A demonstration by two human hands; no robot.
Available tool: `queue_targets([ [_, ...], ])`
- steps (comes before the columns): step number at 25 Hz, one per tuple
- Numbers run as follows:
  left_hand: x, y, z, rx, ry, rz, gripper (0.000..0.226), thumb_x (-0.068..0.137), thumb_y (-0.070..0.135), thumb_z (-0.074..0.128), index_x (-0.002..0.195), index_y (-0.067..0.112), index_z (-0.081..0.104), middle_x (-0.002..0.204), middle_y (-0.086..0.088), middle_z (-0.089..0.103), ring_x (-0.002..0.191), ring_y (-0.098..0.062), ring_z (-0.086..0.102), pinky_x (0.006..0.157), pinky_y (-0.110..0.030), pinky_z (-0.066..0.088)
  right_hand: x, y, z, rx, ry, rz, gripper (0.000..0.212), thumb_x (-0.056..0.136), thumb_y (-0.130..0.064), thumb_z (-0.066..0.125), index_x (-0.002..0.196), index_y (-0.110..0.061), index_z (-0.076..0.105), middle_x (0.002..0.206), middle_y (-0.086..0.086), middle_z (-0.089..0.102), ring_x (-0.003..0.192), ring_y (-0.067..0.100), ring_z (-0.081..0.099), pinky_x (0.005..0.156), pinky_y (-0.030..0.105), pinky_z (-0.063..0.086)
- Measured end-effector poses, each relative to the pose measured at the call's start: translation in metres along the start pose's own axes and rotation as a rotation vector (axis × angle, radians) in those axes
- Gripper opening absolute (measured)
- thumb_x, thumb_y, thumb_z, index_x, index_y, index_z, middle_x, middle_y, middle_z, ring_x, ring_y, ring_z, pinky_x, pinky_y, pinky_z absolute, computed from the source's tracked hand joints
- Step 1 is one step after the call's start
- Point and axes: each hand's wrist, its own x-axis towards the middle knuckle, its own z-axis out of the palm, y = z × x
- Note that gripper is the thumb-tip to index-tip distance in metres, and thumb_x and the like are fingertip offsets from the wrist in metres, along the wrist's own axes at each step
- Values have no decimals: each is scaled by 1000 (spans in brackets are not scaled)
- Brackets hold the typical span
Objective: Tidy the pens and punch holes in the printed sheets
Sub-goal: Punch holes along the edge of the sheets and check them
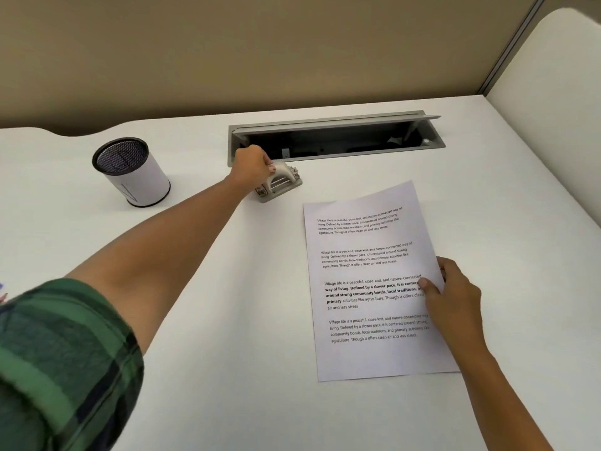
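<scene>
While the left hand [251, 165] grips the punch [281, 186] — fingers mostly hidden — the right hand [455, 296] pinches the sheet [367, 271].

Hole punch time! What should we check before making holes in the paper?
1. The left hand grips the hole punch: ok.
2. The right hand holds the printed sheet at its right edge: ok.
3. The printed sheet lies flat on the desk: ok.
4. The sheet's edge is slid into the hole punch: not ok, they lie apart.
5. More sheets lie under the top one: cannot tell.
6. Pens are tidied into the mesh cup: cannot tell; none stick out.
</scene>
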Motion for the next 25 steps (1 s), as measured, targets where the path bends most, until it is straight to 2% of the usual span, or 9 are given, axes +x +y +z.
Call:
queue_targets([
  [2, -6, -3, -5, -68, -1, -113, 32, 91, 19, 61, 117, 0, 63, 120, -18, 63, 111, -32, 57, 89, -35, 47, 1, 0, 0, 6, -4, -3, 33, 93, -5, 55, 126, -7, 53, 116, 13, 65, 86, 19, 50, 77, 25, 37],
  [4, -18, -9, -11, -295, -59, -278, 40, 90, 16, 63, 125, -1, 54, 114, -18, 60, 91, -28, 61, 75, -35, 50, 1, 0, -1, 13, -8, -6, 33, 93, -5, 56, 125, -7, 54, 118, 12, 65, 87, 19, 50, 78, 24, 37],
  [5, -29, -13, -15, -449, -110, -338, 38, 89, 12, 63, 123, -2, 53, 103, -18, 59, 75, -22, 59, 64, -33, 48, 0, 1, -2, 16, -8, -8, 33, 92, -5, 56, 125, -7, 55, 118, 12, 65, 87, 19, 50, 78, 24, 37],
  [7, -59, -23, -23, -664, -187, -444, 17, 88, 8, 65, 99, -2, 58, 79, -14, 56, 59, -16, 49, 53, -26, 43, -2, 2, -3, 22, -7, -9, 32, 92, -5, 56, 124, -8, 55, 118, 12, 66, 87, 19, 50, 78, 24, 36],
  [9, -97, -36, -29, -789, -249, -520, 12, 87, 7, 65, 81, 1, 57, 71, -10, 56, 59, -16, 51, 51, -23, 45, -4, 3, -3, 31, -4, -13, 31, 93, -5, 54, 124, -8, 55, 117, 12, 66, 87, 19, 50, 78, 25, 36],
  [13, -178, -65, -36, -1020, -264, -641, 2, 87, 4, 64, 85, 4, 63, 76, -8, 61, 63, -15, 54, 45, -17, 50, -15, 4, -1, 69, -4, -9, 28, 95, -4, 51, 122, -9, 56, 114, 10, 66, 87, 19, 51, 78, 26, 36],
  [18, -253, -90, -32, -1065, -142, -670, 2, 86, 6, 66, 85, 5, 67, 77, -9, 60, 65, -16, 52, 47, -15, 52, -35, 2, 2, 92, -49, -9, 27, 94, -4, 52, 120, -11, 57, 104, 4, 66, 87, 20, 54, 78, 26, 37],
  [25, -304, -106, -19, -1085, 1, -665, 6, 84, 5, 68, 89, 2, 67, 72, -10, 61, 62, -18, 51, 47, -15, 50, -61, 1, 8, 122, -91, -5, 28, 93, -5, 53, 119, -14, 58, 95, -3, 62, 86, 20, 57, 77, 27, 38],
])
